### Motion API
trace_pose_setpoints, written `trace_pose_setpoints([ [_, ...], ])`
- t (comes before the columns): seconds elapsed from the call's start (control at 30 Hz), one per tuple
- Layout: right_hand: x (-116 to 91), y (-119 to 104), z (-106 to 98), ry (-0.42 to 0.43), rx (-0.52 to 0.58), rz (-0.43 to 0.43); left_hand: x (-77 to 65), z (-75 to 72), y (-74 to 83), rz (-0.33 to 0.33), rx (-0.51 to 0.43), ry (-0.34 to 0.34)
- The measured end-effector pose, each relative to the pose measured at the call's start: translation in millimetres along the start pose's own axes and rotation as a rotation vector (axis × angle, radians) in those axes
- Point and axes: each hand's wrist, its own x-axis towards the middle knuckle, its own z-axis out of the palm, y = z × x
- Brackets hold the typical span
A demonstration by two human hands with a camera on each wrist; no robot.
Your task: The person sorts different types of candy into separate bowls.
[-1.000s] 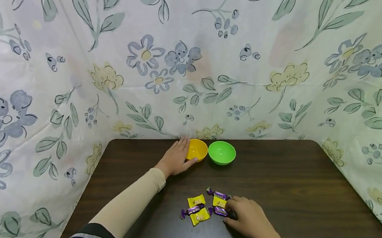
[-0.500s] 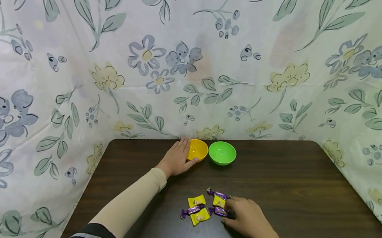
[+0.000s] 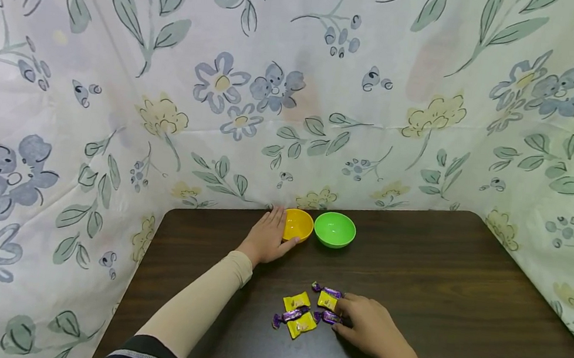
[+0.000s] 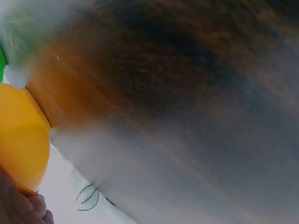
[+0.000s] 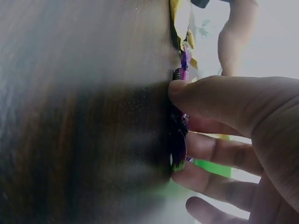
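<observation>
Right hand [image 3: 368, 325] at the wrapped candies, left hand [image 3: 265, 238] against the orange-yellow bowl [image 3: 299, 225].

The right hand's fingers are spread, and its thumb and fingertips touch the near purple candy [image 3: 329, 318] on the dark table [image 3: 440, 279] (whether they pinch it, I cannot tell). Just beyond that piece lie a small yellow candy [image 3: 327, 300] and the far purple candy [image 3: 332, 293]. To their left, the left purple candy [image 3: 294, 314] lies crosswise between two yellow pieces [image 3: 301, 325]. The left hand lies with fingers straight along the bowl's left side, thumb apart at its near side. Just right of that bowl stands the green bowl [image 3: 335, 230], near the table's far edge, with a flower-printed cloth [image 3: 297, 86] behind.
</observation>
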Motion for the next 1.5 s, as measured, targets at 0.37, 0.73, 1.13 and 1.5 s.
trace_pose_setpoints([
  [0.37, 0.2, 0.3, -0.7, 0.0, 0.002, -0.008, 3.6, 1.0, -1.7, 0.013, -0.011, -0.015],
  [0.73, -2.3, -3.3, -10.4, -0.067, 0.06, -0.006, 0.9, -1.4, -2.5, 0.003, -0.007, -0.034],
  [1.13, -0.9, -1.3, -18.3, -0.086, 0.125, -0.028, -2.8, -4.7, 0.8, 0.012, 0.008, 0.001],
  [1.5, 6.4, 5.0, -25.3, -0.056, 0.201, -0.034, -4.5, -6.8, 1.0, 0.019, 0.015, -0.008],
])
